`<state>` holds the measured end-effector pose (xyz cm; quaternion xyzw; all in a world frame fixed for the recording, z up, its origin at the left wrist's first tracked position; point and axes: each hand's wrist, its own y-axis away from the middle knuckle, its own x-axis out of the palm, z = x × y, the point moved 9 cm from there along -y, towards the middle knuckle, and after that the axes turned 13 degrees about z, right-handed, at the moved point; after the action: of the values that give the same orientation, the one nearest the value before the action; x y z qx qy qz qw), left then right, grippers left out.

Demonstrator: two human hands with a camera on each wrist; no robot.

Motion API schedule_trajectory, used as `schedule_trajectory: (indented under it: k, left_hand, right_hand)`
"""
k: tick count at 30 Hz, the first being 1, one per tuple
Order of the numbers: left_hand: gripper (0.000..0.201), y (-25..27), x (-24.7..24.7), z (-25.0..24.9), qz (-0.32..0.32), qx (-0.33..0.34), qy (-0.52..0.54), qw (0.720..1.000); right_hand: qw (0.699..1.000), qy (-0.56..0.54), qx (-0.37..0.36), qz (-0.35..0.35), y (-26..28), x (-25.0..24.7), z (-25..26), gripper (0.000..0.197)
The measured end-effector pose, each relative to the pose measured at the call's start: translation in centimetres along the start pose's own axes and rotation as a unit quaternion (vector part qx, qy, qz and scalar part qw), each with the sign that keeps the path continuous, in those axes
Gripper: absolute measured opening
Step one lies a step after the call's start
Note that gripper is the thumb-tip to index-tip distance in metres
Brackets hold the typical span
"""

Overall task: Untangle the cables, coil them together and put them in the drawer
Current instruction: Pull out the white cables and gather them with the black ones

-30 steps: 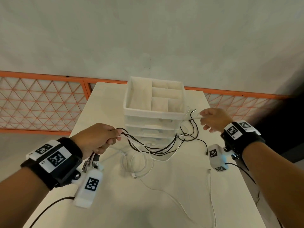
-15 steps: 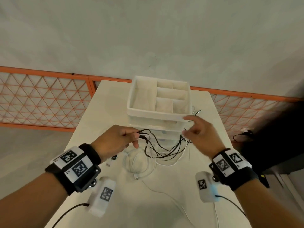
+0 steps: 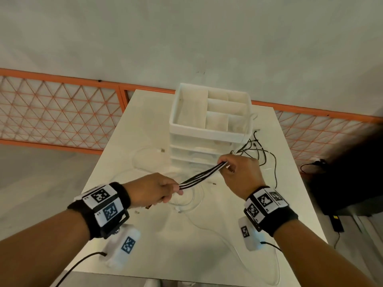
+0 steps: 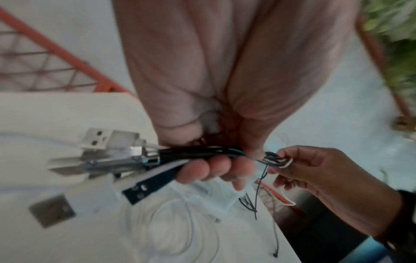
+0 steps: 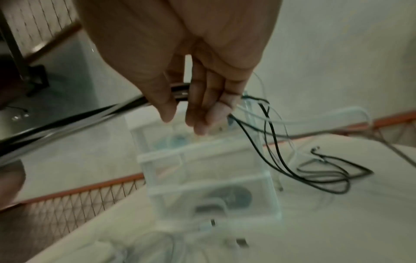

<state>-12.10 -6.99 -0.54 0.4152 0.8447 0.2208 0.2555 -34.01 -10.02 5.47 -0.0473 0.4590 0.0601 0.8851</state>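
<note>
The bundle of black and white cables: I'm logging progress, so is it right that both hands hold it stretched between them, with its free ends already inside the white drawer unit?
Not quite. Both hands do hold the bundle of black and white cables stretched between left hand and right hand, but the head view shows its free ends lying on the white table, right of the white drawer unit.

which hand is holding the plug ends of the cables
The left hand: the USB plugs stick out behind its fist. The right hand only pinches mid-cable.

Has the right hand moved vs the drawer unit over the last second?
Yes. The right hand came in from beside the drawer unit's right edge to in front of its lower drawers, toward the left hand, and now pinches the cable bundle.
</note>
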Motion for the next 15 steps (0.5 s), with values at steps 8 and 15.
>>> schedule_trajectory:
  k: [8,15]
  left_hand:
    - [0.024,-1.1,0.2,7.5,-0.103,-0.123,0.057,0.985]
    - [0.012,-0.4,-1.0,5.4,-0.130,-0.053,0.166,0.976]
  right_hand:
    - [0.982,-0.070,0.096,0.150,2.3,8.1,-4.2,0.048]
    - [0.931,0.117,0.091,0.334,4.8,14.6,-3.6,0.048]
